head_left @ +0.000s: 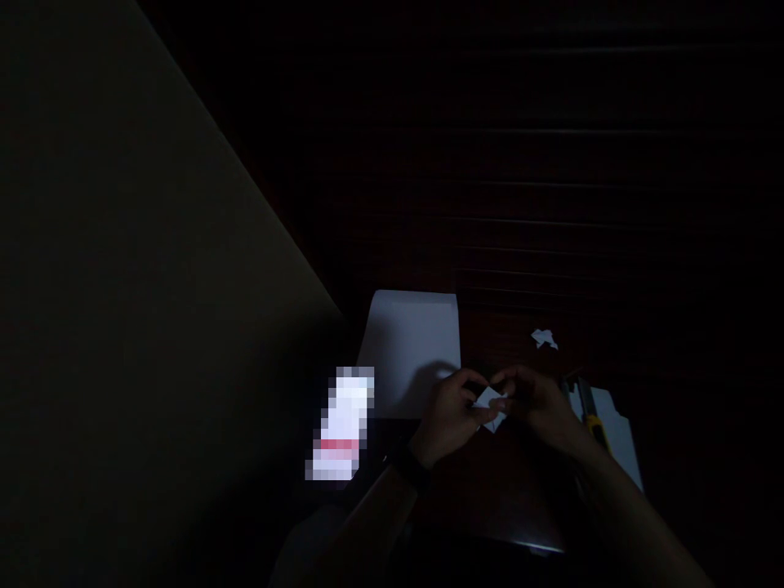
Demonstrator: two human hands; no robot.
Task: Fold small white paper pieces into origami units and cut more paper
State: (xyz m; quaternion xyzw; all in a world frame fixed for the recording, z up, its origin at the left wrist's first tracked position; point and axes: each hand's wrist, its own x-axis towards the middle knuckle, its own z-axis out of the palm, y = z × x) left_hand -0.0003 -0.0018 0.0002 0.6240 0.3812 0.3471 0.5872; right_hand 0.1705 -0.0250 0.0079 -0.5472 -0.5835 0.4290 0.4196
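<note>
A small piece of folded white paper (490,398) is held between my two hands above the dark table. My left hand (450,412) grips its left side, thumb and fingers closed on it. From the right, my right hand (536,404) pinches the opposite side with thumb and forefinger. A dark band (412,467) circles my left wrist. The room is dim, so the finer folds and some fingers are hard to make out.
A stack of white paper (416,335) lies behind my left hand. A small folded white paper shape (544,338) sits farther back. By my right forearm, a yellow-and-dark cutter (593,420) rests on white paper (620,441). A blurred-out glowing screen (343,425) stands at left.
</note>
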